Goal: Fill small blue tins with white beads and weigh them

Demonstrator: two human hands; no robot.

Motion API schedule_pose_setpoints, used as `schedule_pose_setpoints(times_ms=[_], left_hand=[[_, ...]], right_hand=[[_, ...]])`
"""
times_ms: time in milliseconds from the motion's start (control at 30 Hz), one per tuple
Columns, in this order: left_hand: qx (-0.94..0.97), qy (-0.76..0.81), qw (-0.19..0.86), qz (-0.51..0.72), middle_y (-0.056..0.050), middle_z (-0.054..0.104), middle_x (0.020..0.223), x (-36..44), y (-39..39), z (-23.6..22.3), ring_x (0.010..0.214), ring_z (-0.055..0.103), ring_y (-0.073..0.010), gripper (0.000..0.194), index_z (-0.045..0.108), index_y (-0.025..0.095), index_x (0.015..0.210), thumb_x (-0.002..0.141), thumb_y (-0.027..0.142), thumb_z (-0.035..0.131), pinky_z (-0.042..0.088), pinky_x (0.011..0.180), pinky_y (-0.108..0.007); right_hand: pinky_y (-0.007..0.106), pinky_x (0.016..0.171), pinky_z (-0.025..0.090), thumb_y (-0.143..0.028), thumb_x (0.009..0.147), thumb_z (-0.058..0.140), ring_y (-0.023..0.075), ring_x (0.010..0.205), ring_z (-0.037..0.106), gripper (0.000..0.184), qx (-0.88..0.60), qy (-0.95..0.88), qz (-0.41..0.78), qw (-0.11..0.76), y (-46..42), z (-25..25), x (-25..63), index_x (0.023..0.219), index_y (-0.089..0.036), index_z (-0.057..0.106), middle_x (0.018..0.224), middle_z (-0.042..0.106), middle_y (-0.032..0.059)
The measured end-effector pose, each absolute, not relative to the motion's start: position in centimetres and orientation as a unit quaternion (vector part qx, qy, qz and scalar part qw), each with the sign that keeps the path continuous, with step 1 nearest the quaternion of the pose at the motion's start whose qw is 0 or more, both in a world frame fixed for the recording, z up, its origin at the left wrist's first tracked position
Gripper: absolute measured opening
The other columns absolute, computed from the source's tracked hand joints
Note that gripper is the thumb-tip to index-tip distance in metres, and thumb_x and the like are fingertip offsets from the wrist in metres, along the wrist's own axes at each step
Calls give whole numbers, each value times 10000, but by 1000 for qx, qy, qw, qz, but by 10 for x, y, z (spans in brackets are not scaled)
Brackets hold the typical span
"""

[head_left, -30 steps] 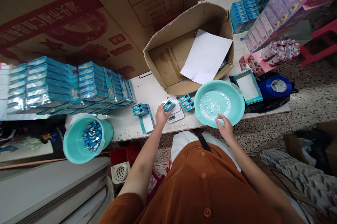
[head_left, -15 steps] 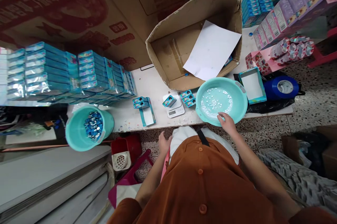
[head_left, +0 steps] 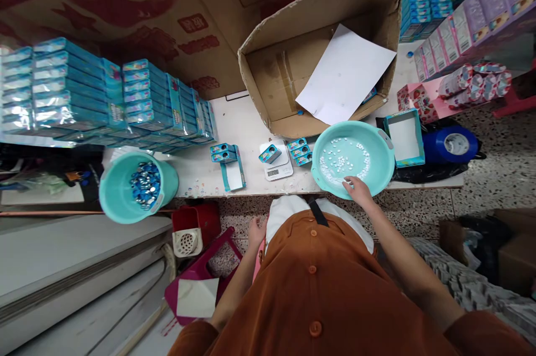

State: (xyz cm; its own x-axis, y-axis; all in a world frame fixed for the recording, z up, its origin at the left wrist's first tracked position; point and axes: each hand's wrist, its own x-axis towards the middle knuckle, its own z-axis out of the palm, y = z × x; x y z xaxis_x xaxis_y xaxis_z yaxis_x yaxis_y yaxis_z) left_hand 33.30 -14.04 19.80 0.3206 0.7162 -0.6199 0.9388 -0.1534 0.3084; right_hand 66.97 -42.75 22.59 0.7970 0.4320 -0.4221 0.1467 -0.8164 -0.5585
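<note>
My right hand (head_left: 358, 189) reaches over the near rim of a turquoise basin (head_left: 379, 169), its fingertips pinched together low over small white pellets (head_left: 341, 163). Whatever is between those fingertips is too small to make out. Beside my lap hangs my left hand (head_left: 256, 231), below the table edge, fingers loosely apart and holding nothing. A small blue box (head_left: 270, 154) with a round hole rests on a white digital scale (head_left: 280, 171). Several similar boxes (head_left: 300, 151) stand between scale and basin. Left of the scale, two more boxes (head_left: 223, 152) sit on an open blue tray (head_left: 233, 176).
A large cardboard box (head_left: 268, 80) with a white sheet (head_left: 345, 74) stands behind the scale. Wrapped blue packs (head_left: 71, 88) are stacked at left, above a turquoise bucket (head_left: 167, 180) of shiny blue-and-silver pieces. Right of the basin are an open box (head_left: 404, 135) and blue tape (head_left: 446, 144).
The view has shifted slightly. My right hand stays at the basin's near side with its fingers among the pellets, and my left hand remains low beside my lap.
</note>
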Motion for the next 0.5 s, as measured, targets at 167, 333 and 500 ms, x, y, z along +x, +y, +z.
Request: schedule_pose_setpoints(times_ms=[167, 333, 500], left_hand=[[740, 545, 347, -189, -110, 682, 970, 330, -140, 202, 923, 641, -233, 182, 602, 172, 895, 749, 280, 585, 493, 848, -364], [768, 530, 333, -135, -118, 647, 1054, 348, -134, 221, 1029, 605, -245, 263, 582, 180, 1005, 826, 361, 515, 462, 929, -392], [850, 440, 287, 49, -127, 580, 1178, 432, -109, 240, 1186, 501, -270, 469, 504, 177, 1197, 811, 433, 570, 388, 1024, -427]], right_hand=[[310, 764, 466, -284, 792, 597, 191, 798, 613, 262, -914, -167, 298, 220, -409, 219, 685, 1029, -186, 651, 999, 653, 80], [311, 785, 461, -263, 807, 583, 212, 872, 616, 266, -904, -184, 318, 219, -398, 218, 690, 1049, -176, 649, 1020, 654, 97], [306, 754, 471, -308, 851, 506, 197, 836, 622, 272, -901, -193, 302, 247, -403, 222, 677, 1048, -182, 645, 1023, 649, 91]])
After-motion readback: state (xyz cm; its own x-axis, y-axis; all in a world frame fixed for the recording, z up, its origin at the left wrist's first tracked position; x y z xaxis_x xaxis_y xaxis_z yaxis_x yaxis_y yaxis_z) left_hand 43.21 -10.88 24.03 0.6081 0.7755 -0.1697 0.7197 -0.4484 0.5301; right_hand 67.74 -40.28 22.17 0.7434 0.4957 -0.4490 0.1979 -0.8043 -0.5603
